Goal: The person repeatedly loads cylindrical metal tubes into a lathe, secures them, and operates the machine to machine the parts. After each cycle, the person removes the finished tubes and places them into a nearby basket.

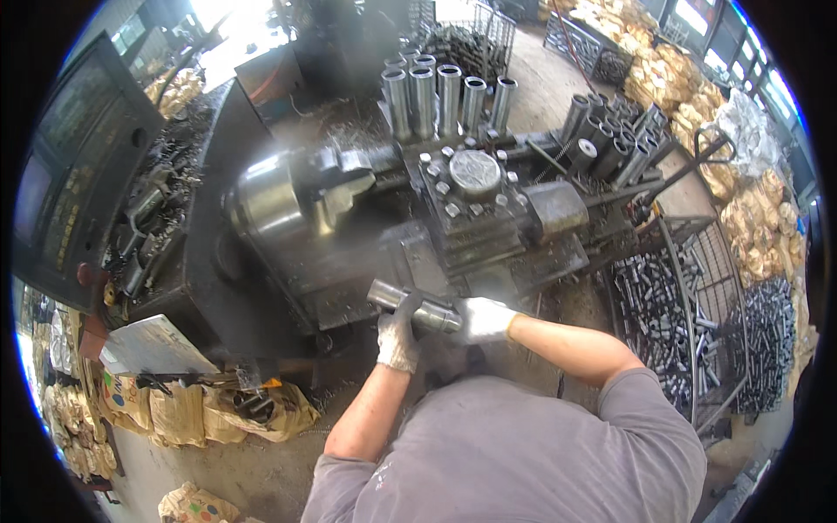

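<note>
Steel tube (412, 307) looked heavy, rigid and slick; the gloved left hand (398, 336) gripped its middle, the gloved right hand (482, 319) clasped its end, by the lathe (349, 209).

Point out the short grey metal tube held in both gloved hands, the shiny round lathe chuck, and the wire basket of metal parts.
Grey metal tube (410, 307), head view, mid-body.
Lathe chuck (266, 202), head view, rounded side.
Wire basket (689, 261), head view, rim.
</note>
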A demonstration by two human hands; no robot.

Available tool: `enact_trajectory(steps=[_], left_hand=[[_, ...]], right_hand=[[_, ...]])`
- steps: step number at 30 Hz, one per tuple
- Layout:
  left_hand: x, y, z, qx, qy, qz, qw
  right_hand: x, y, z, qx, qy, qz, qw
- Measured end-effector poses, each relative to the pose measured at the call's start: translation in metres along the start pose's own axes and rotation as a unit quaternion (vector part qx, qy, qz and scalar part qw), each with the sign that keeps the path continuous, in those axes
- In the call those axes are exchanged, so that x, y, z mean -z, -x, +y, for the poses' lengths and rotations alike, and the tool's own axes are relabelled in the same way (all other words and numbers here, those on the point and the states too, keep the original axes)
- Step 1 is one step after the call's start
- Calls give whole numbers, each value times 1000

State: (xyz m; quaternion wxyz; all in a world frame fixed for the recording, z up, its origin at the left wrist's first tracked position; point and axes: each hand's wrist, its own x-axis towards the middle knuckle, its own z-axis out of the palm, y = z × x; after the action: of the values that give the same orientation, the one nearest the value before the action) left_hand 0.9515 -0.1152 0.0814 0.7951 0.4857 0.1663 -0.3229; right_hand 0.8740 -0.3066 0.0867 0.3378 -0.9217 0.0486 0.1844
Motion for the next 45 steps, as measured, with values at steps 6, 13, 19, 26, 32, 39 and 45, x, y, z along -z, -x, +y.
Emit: enact_trajectory(steps=[6, 13, 19, 26, 32, 39, 45], left_hand=[[28, -10, -15, 58, 164, -52, 983], [59, -23, -13, 26, 272, -149, 950], [60, -57, -22, -178, 4, -123, 976], [21, 6, 22, -48, 288, -227, 929], [-4, 27, 17, -135, 89, -65, 985], [17, 48, 36, -240, -60, -42, 968], [-7, 21, 132, -572, -478, 96, 660]], right_hand=[[-20, 2, 41, 34, -254, -32, 966], [46, 28, 13, 155, -164, 133, 965], [64, 24, 62, 103, -191, 218, 951], [218, 27, 70, 235, 122, 291, 919], [348, -152, -12, 99, 146, 363, 915], [369, -226, 13, 67, 219, 371, 900], [315, -67, -159, 378, 315, 391, 778]])
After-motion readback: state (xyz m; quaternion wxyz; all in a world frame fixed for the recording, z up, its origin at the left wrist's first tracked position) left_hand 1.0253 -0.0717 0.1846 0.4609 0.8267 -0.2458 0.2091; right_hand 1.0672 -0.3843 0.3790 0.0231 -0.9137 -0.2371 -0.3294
